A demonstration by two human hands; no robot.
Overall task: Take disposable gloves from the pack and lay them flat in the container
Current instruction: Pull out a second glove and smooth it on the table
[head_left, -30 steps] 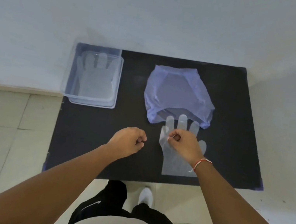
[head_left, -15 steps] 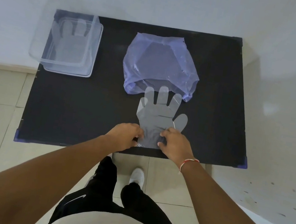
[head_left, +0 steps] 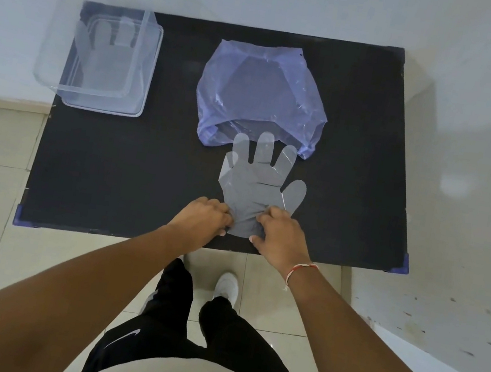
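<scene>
Glove [head_left: 257, 184] thin clear film (creased at cuff); pack [head_left: 262, 92] glossy purple plastic; table [head_left: 131, 167] matt black.

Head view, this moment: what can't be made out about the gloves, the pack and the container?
- Glove cuff: its corners are covered by the left hand and right hand, so the grip itself is hidden.
- Purple pack: tinted, crumpled film hides how many gloves remain.
- Container: glove shapes show through the clear walls; their number cannot be told.
</scene>
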